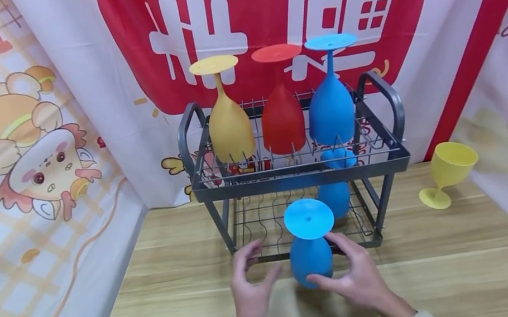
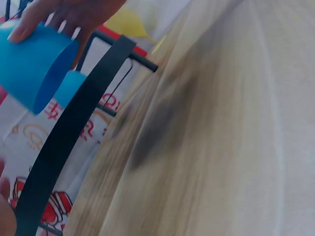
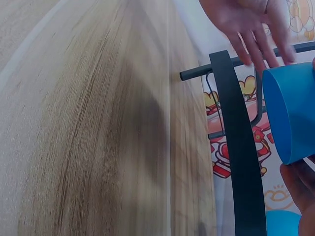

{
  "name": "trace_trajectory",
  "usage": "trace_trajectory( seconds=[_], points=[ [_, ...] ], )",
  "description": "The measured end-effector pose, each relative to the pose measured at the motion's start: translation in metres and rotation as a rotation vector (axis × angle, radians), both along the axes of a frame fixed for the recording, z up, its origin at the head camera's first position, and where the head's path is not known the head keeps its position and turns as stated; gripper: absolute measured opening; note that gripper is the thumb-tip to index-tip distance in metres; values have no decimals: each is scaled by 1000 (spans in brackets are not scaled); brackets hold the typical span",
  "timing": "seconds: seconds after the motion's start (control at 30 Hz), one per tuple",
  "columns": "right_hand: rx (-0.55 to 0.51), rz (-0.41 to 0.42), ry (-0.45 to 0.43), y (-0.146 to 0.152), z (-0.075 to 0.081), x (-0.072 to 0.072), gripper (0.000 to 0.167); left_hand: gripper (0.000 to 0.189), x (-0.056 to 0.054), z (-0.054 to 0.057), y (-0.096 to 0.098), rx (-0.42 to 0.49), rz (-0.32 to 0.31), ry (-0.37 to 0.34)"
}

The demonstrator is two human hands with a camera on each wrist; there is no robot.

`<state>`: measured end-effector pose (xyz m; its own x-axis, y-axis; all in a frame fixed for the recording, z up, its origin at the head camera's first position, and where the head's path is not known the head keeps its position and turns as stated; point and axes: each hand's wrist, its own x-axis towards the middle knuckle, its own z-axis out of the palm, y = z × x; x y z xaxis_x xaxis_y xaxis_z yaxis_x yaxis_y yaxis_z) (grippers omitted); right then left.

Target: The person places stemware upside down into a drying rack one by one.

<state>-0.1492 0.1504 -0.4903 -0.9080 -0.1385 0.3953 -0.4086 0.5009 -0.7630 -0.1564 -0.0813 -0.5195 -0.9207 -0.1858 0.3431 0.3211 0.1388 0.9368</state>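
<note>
A blue goblet [image 1: 311, 259] is upside down, its round foot on top, in front of the rack's lower tier in the head view. My right hand [image 1: 356, 274] grips its bowl from the right, thumb in front and fingers behind. Just left of the goblet, my left hand [image 1: 251, 289] has its thumb and fingers spread apart with nothing between them. In the left wrist view the goblet [image 2: 30, 64] shows its open rim, raised off the table, with the right hand [image 2: 74, 17] round it. The right wrist view has the left hand [image 3: 251, 29] apart from the goblet [image 3: 295, 110].
The dark two-tier rack [image 1: 303, 179] holds upturned yellow [image 1: 230, 128], red [image 1: 282, 119] and blue [image 1: 331, 108] goblets on top. Another blue goblet [image 1: 335, 201] stands on the lower tier's right side. A yellow goblet [image 1: 451, 163] stands upright on the wooden table [image 1: 181, 296], right of the rack.
</note>
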Motion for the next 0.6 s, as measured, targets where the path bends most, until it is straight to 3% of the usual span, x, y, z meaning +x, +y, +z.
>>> trace_trajectory(
  seconds=[0.1, 0.17, 0.23, 0.3, 0.5, 0.6],
  points=[
    [-1, -2, -1, 1, 0, 0, 81, 57, -9, 0, -12, 75, 208, -95],
    [5, -6, -2, 1, 0, 0, 81, 58, -15, -1, -20, 125, 290, -158],
    [4, -6, -6, 2, -1, 0, 81, 62, -21, -3, -28, 147, 332, -206],
    [3, -11, -18, 2, -2, 1, 81, 68, -26, -6, -33, 150, 329, -233],
    [-21, -7, -53, 1, -5, 0, 81, 73, -35, -17, -42, 110, 197, -368],
    [-32, 0, -48, 1, -7, 0, 81, 69, -39, -20, -43, 110, 162, -390]
  ],
)
